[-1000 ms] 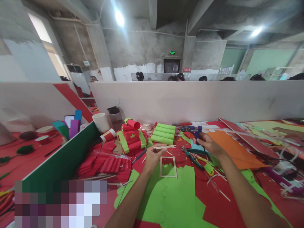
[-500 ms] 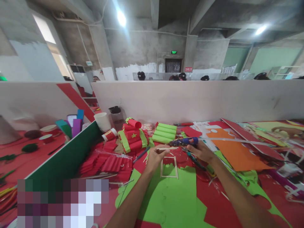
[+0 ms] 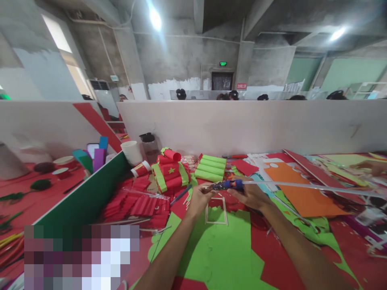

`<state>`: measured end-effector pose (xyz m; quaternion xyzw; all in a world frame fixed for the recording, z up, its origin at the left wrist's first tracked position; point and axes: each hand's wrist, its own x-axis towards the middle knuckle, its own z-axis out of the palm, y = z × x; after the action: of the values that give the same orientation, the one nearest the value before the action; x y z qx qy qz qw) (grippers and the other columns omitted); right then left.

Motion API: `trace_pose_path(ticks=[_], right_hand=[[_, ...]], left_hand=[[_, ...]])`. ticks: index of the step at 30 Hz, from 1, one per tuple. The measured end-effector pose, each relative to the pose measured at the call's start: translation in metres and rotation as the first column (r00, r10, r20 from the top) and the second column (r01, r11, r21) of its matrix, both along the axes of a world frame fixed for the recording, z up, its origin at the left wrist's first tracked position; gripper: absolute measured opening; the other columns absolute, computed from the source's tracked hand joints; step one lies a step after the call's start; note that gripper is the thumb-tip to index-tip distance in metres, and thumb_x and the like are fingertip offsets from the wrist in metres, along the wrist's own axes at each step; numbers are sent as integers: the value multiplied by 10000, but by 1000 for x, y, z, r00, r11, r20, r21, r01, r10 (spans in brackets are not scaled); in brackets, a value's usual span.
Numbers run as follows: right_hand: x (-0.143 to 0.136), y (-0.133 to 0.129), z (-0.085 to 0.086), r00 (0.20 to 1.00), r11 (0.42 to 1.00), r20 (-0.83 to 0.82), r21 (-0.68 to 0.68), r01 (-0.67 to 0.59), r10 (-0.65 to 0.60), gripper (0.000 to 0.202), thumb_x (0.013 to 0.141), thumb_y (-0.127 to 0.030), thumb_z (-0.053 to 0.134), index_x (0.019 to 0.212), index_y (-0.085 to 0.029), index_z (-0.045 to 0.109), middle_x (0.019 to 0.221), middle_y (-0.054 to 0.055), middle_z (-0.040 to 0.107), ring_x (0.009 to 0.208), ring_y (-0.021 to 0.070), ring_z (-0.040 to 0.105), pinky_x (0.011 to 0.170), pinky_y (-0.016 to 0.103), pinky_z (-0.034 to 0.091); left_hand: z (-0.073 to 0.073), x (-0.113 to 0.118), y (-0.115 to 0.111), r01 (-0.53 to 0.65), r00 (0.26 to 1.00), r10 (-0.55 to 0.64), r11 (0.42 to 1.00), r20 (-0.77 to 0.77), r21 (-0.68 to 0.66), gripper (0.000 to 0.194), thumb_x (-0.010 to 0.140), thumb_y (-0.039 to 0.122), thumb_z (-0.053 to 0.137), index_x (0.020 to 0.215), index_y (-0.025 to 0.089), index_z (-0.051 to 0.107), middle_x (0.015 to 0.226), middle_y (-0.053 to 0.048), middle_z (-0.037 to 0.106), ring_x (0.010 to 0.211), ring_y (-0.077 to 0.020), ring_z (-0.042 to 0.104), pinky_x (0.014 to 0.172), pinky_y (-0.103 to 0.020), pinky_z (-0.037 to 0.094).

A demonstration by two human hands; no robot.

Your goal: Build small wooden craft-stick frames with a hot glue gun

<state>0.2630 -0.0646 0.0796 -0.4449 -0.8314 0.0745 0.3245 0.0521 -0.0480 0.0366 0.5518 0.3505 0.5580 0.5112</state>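
Observation:
My right hand is closed on a blue hot glue gun, with a long clear glue stick running out of its back to the right. The front of the gun, dark and grimy, points left towards my left hand. Those fingers pinch a thin wooden stick, mostly hidden by the fingers and the gun tip. Just below lies a rectangular frame of pale wooden sticks on green paper with a ragged top edge.
Red folded paper pieces lie left, beside a green divider. Behind are a red-and-green paper bundle with a star and green paper rolls. Orange paper lies right. Another person's hand reaches in at far right.
The glue gun has moved left, its tip now at my left fingers over the wooden stick. Its glue stick shows further right. Another person's hand has appeared at the right edge.

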Motion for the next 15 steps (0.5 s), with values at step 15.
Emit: trace_pose_path(ticks=[15], right_hand=[[-2, 1, -1, 1000, 1000, 8, -5, 4, -4, 298, 892, -508, 561, 796, -226, 559, 774, 44, 637, 704, 211, 569, 656, 316, 425]], left_hand=[[-8, 0, 6, 36, 999, -36, 999, -27, 5, 276, 617, 308, 841, 821, 136, 772, 733, -58, 735, 733, -206, 655, 683, -284, 489]])
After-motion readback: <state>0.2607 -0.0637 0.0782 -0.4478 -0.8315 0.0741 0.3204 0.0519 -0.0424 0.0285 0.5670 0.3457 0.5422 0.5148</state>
